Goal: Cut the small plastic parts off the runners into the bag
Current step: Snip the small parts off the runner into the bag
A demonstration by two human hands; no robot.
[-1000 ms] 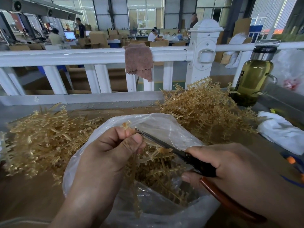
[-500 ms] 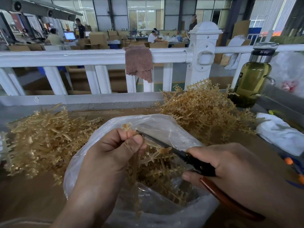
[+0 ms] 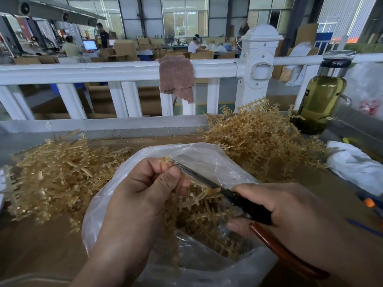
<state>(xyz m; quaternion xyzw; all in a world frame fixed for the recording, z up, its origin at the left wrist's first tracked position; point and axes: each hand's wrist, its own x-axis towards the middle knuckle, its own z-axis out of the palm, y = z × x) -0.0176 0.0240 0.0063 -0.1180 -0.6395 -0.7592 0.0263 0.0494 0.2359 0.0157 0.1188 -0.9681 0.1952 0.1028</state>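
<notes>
Red-brown cutter handle [image 3: 286, 253] partly under right hand [image 3: 300, 214]

Hands: two, a left hand [image 3: 143, 195] and a right hand [image 3: 294, 212].
Scissors [image 3: 255, 213]: one pair, with one red-brown handle showing.
Bag [image 3: 209, 156]: one, clear and open.
Piles of runners on the table [image 3: 41, 245]: two, a left pile [image 3: 53, 175] and a right pile [image 3: 263, 137].
Runner [image 3: 165, 159] held up: one; the ones inside the bag are too tangled to count.
Bottle [image 3: 323, 100]: one, with yellow-green drink inside.
Brown cloth [image 3: 176, 79]: one, on the white rail [image 3: 103, 71].
White cloth [image 3: 356, 166]: one, at the right.
Big fence post [image 3: 257, 65]: one.
People far back [image 3: 193, 45]: four.
Lit screen [image 3: 89, 44]: one.
</notes>
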